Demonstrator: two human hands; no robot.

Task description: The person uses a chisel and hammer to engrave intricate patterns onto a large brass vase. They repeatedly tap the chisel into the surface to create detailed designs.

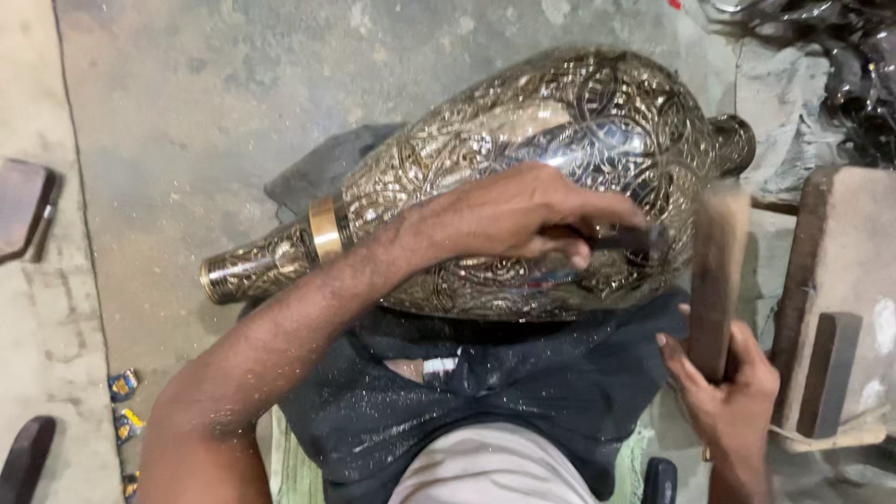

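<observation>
A large engraved brass vase [523,140] lies on its side across my lap, its narrow neck with a plain gold band [325,229] pointing left. My left hand [509,217] rests on the vase's belly and grips a dark chisel [621,239] whose tip touches the metal. My right hand [723,392] holds the handle of a wooden mallet [717,271], raised upright just right of the chisel; its head is blurred. A dark cloth [523,383] dusted with metal flecks lies under the vase.
The floor is bare grey concrete [187,112]. A wooden block [831,373] and a slab stand at the right, dark metal pieces [840,56] at the top right. A dark wooden piece [23,205] lies at the left edge, small blue wrappers [123,385] at the lower left.
</observation>
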